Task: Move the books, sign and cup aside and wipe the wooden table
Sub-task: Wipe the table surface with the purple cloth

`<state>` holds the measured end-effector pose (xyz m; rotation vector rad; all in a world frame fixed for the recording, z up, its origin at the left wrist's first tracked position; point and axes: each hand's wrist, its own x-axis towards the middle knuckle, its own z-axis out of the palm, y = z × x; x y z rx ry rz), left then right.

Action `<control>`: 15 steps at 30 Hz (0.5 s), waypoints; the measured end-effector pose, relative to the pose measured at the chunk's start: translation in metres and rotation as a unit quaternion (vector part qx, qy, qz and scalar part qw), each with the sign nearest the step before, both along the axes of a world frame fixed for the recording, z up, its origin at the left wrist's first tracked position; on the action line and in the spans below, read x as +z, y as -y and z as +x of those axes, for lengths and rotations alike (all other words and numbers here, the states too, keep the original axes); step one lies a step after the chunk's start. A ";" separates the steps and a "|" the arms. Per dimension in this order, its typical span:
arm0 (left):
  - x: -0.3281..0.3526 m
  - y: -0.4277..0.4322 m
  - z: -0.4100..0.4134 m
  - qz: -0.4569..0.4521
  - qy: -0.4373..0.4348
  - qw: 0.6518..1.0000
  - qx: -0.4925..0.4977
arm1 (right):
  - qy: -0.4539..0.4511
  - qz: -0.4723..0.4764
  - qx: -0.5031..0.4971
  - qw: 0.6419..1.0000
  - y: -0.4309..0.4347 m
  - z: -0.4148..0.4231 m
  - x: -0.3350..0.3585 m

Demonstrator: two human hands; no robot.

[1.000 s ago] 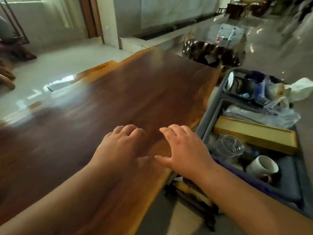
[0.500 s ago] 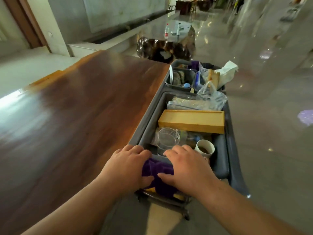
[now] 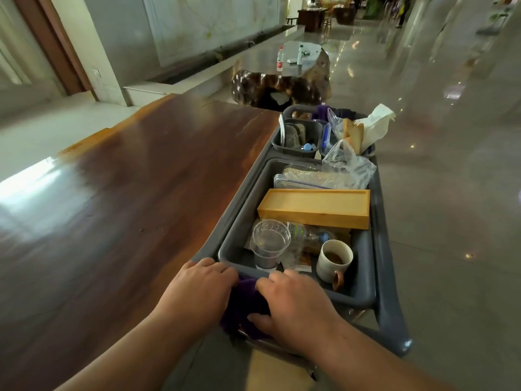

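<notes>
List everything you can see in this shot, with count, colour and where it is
wooden table: one, dark brown, left
cart: one, grey, right of table
grey tub: one, on cart, near end
wooden box: one, light tan, in tub
plastic cup: one, clear, in tub
mug: one, white, brown handle, in tub
small bin: one, grey, cart's far end
plastic bag: one, clear, behind box
cloth: one, purple, cart's near edge
left hand: on cloth
right hand: on cloth

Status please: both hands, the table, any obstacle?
Left hand and right hand on purple cloth at cart edge. Wooden table bare. Nothing in the way.
</notes>
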<state>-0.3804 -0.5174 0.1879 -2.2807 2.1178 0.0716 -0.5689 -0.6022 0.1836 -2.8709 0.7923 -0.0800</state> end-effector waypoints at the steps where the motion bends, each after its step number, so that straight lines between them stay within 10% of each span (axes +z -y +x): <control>1: -0.001 0.001 -0.001 0.003 0.001 1.000 0.003 | 0.003 0.000 0.003 1.000 0.001 0.000 0.000; 15: 0.051 -0.052 0.015 -0.091 -0.033 0.995 0.035 | 0.116 0.053 0.049 0.991 -0.020 0.065 0.024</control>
